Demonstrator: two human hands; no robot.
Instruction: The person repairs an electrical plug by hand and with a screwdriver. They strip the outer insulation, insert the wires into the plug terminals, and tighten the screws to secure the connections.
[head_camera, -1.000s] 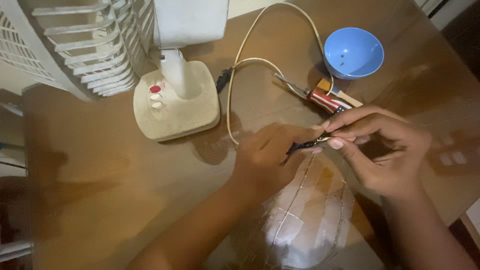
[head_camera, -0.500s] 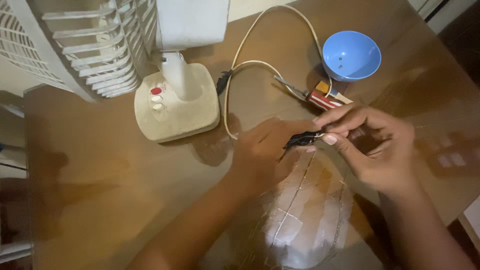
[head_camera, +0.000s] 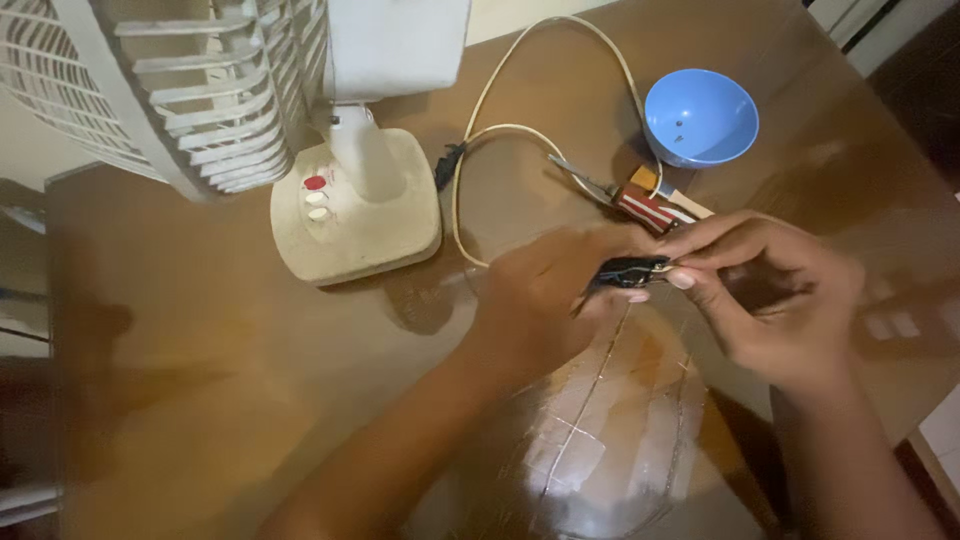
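We pinch a small black part (head_camera: 628, 272) between both hands above the brown table (head_camera: 200, 400). Our left hand (head_camera: 545, 305) holds it steady so our right hand (head_camera: 770, 290) fingertips can nip its end. The white fan (head_camera: 350, 215) stands near.

Glossy brown wooden table (head_camera: 200, 400). Off-white plastic fan base (head_camera: 355, 215) on it, one red button and two cream ones. Right of base: cream power cord (head_camera: 480, 140), light blue round bowl (head_camera: 700, 117), red-and-white striped tool handle (head_camera: 650, 210), small black part (head_camera: 628, 272).
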